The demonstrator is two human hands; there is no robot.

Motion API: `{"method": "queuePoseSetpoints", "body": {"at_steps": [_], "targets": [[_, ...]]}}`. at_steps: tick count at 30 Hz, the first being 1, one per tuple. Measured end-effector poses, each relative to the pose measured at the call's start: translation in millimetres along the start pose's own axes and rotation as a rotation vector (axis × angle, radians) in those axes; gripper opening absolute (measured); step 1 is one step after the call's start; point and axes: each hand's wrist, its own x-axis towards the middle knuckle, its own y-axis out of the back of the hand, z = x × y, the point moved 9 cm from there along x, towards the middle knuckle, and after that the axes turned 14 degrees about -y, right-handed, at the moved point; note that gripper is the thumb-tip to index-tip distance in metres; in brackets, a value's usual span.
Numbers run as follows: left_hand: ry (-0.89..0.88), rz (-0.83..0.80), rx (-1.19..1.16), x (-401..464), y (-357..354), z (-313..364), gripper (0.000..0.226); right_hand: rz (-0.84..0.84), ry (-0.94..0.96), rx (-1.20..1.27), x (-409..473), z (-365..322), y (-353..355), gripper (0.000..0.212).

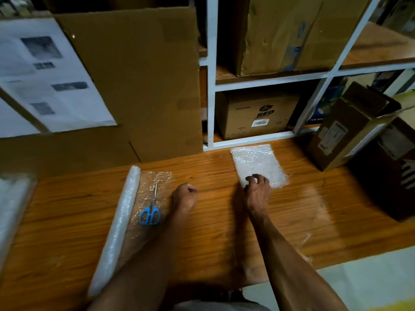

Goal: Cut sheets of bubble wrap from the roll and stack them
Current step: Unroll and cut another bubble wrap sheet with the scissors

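- Right now my right hand (pixel 257 187) rests on the near left corner of the cut bubble wrap sheets (pixel 259 164), fingers curled down so the tips press onto the plastic; I cannot tell whether they pinch its edge.
- Those sheets lie flat on the wooden tabletop (pixel 213 221), towards its far edge, just in front of the white shelf frame (pixel 211 86).
- My left hand (pixel 185 195) is balled into a loose fist, holding nothing, knuckles resting on the table just beside the right edge of the unrolled bubble wrap.
- The bubble wrap roll (pixel 121 225) lies to my left, running diagonally from the near edge of the table away from me, with a short length (pixel 146 194) pulled out flat to its right.
- The blue-handled scissors (pixel 151 209) lie on that unrolled length, blades closed and pointing away from me, handles nearest me.
- A large flattened cardboard sheet (pixel 139 86) leans upright behind the roll, with printed paper sheets (pixel 45 75) in front of it on the left.
- Cardboard boxes sit in the shelf compartments, one marked RED (pixel 258 117), and an open brown box (pixel 345 129) leans tilted at the far right of the table.
- Another roll of wrap (pixel 11 205) shows at the far left, blurred.
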Motion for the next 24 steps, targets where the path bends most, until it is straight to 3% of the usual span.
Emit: {"method": "queuePoseSetpoints", "body": {"at_steps": [8, 11, 14, 20, 24], "targets": [[-0.075, 0.012, 0.029, -27.1, 76.2, -59.3, 0.015, -0.196, -0.001, 0.214, -95.1, -60.5, -40.3, 0.028], [-0.075, 0.024, -0.004, -36.2, 94.8, -83.0, 0.019, -0.281, 0.032, 0.223, -127.8, -86.5, -58.8, 0.029], [-0.140, 0.040, 0.160, -48.7, 115.9, -97.9, 0.009, -0.340, 0.033, 0.219, -163.2, -108.2, -78.1, 0.037], [-0.224, -0.033, 0.268, -67.8, 133.9, -119.9, 0.018, -0.462, 0.068, 0.203, -228.2, -153.3, -108.5, 0.046], [-0.258, -0.039, 0.286, -71.3, 142.0, -120.5, 0.023, -0.495, 0.042, 0.169, -255.8, -166.4, -123.3, 0.037]]}}
